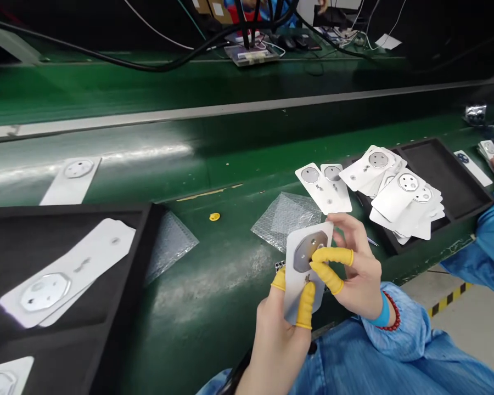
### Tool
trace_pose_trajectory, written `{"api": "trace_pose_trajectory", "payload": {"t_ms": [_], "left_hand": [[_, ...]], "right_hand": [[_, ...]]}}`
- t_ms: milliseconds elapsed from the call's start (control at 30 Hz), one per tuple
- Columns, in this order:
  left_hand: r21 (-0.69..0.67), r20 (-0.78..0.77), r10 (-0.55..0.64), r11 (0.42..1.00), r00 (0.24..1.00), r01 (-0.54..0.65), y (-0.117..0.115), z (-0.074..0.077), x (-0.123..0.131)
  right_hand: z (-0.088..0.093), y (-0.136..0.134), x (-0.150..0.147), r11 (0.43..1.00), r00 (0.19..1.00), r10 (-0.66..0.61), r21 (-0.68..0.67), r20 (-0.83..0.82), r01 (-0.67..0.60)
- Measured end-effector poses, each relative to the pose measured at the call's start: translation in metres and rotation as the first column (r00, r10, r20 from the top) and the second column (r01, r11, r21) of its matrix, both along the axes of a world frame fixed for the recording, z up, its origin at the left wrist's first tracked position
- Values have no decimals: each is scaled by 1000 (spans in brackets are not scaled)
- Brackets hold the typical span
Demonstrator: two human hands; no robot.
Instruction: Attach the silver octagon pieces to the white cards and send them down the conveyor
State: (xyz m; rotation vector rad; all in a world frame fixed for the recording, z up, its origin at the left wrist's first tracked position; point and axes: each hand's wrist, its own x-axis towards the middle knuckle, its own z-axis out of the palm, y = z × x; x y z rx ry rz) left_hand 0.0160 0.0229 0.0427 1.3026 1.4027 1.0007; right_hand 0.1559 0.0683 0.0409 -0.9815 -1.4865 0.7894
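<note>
Two cards (94, 249): left tray (66, 337), slanting near-left to far-right.
Left hand (278, 337): holding the white card (293, 282)'s near end.
White card: above the bench (201, 312), long axis nearly upright, octagon (304, 253) far.
Right hand (356, 274): narrow pinch at octagon; grip, cannot tell.
Card pile (407, 216): right tray (430, 162).

On the counter (206, 296), cards (74, 274) lay in the left tray (24, 241); a card pile (407, 206) lay over the left end of the right tray (440, 170). Bubble wrap (286, 214) lay between the trays, behind the held card (299, 274).
</note>
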Motion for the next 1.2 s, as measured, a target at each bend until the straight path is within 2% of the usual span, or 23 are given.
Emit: {"api": "trace_pose_trajectory", "payload": {"t_ms": [133, 267, 400, 500, 600, 700, 800, 933, 1067, 1200], "left_hand": [[132, -128, 27, 991, 991, -10, -5, 4, -1], [236, -262, 78, 972, 962, -14, -10, 5, -1], [314, -441, 143, 949, 886, 4, -13, 5, -1], [373, -486, 173, 927, 856, 25, -13, 4, -1], [415, -483, 181, 909, 857, 42, -10, 5, 0], [427, -425, 174, 904, 888, 27, -8, 6, 1], [341, -357, 186, 938, 915, -57, -12, 4, -1], [226, -320, 253, 956, 913, -185, -21, -3, -2], [205, -288, 273, 954, 918, -219, -25, -7, -1], [200, -270, 287, 950, 919, -238, -24, -1, 1]], "right_hand": [[4, -2, 4, 1000, 999, 12, 19, 38, -12], [9, -1, 8, 998, 995, 61, -26, 74, -59], [12, 2, 9, 992, 993, 119, -37, -13, -119], [14, 4, 6, 991, 989, 102, -75, -106, -110], [18, 6, 3, 975, 972, 117, -164, -202, -151], [21, 9, 3, 941, 926, 179, -216, -334, -260], [24, 10, 5, 906, 882, 244, -229, -403, -355], [26, 9, 6, 902, 880, 248, -235, -404, -362], [28, 8, 6, 901, 869, 256, -222, -424, -374], [30, 7, 7, 900, 879, 234, -251, -415, -358]]}}
